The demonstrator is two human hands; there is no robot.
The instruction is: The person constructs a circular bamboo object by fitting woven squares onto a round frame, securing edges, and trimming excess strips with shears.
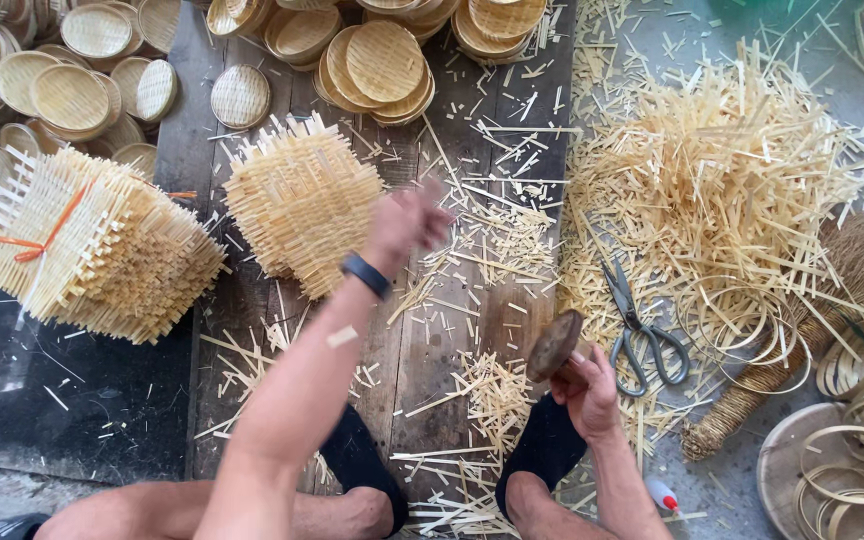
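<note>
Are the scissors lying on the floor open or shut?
Partly open. The scissors lie flat among the bamboo offcuts, blades slightly apart at the tips and the two handle loops spread, right of the right hand; nothing touches them.

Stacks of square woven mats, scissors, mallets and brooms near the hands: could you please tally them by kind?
Stacks of square woven mats: 2, one tied with orange string, one under the left hand
Scissors: 1
Wooden mallet: 1, gripped by the right hand
Straw broom: 1
Left hand, blurred
Total: 5
</note>
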